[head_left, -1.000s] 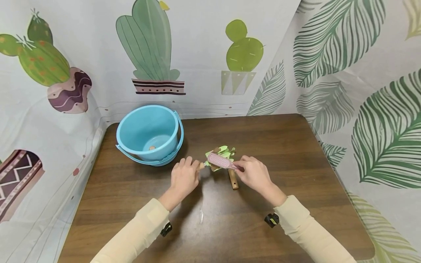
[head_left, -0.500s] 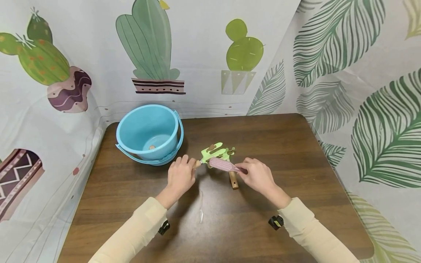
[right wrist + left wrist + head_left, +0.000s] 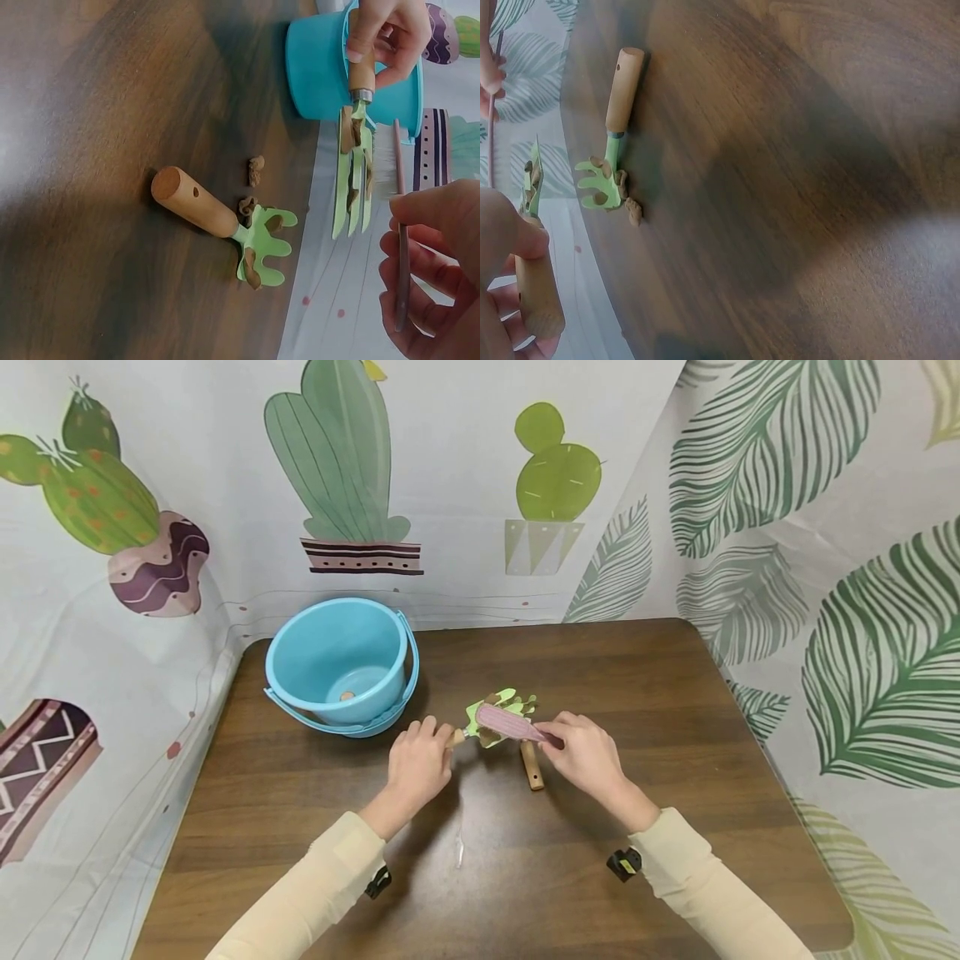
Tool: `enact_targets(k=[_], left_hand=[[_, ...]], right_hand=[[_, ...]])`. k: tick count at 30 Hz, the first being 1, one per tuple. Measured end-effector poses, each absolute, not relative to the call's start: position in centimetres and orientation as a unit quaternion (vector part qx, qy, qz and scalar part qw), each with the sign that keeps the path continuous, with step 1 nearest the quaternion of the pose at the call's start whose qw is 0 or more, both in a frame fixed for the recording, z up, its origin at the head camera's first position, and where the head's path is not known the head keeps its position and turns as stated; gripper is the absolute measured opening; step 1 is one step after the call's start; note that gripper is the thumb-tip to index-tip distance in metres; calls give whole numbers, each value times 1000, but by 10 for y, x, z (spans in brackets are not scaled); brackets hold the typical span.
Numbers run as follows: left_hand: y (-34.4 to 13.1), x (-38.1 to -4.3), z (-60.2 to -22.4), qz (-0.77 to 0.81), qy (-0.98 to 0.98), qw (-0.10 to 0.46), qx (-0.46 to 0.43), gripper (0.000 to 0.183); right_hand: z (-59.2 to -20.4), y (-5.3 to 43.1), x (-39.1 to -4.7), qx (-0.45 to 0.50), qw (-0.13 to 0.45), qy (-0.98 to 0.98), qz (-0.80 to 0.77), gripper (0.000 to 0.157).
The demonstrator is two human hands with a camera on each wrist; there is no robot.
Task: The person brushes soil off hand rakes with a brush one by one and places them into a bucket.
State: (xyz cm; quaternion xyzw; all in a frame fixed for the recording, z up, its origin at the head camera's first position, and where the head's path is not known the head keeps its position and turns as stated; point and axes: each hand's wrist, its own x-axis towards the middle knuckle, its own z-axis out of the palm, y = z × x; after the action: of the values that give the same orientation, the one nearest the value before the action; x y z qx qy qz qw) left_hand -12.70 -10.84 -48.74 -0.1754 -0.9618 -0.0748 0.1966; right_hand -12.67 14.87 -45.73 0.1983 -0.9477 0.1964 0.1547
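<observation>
My left hand [image 3: 420, 762] grips the wooden handle of a small garden fork [image 3: 361, 79], held up off the table. Brown clay-like lumps cling to its light green tines. A pink brush [image 3: 508, 722] with pale bristles is pinched by its handle in my right hand [image 3: 583, 753]. Seen from the head, the brush overlaps the fork's tines, bristles turned down and hidden. Below them a green hand rake [image 3: 621, 94] lies on the table, its wooden handle toward me, with brown lumps on and beside its prongs.
A light blue bucket [image 3: 274, 675] stands at the back left, its handle lowered and a small brown bit inside. Loose brown lumps [image 3: 256, 171] lie by the rake. A thin clear strip [image 3: 460, 850] is on the brown wooden table [image 3: 637, 685]. Printed cloth hangs behind.
The fork shifted left, baring more of its tines, then came back right. The brush moved slightly down and right, then back up over the tines. Both grips stayed the same.
</observation>
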Motion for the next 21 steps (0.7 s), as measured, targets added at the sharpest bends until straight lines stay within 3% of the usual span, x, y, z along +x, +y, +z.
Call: enact_targets(k=[21], left_hand=[[-109,-130,-482,-77,-957,223,-171,22]], right_hand=[[-460,146,-126,209,137,-950,186,22]])
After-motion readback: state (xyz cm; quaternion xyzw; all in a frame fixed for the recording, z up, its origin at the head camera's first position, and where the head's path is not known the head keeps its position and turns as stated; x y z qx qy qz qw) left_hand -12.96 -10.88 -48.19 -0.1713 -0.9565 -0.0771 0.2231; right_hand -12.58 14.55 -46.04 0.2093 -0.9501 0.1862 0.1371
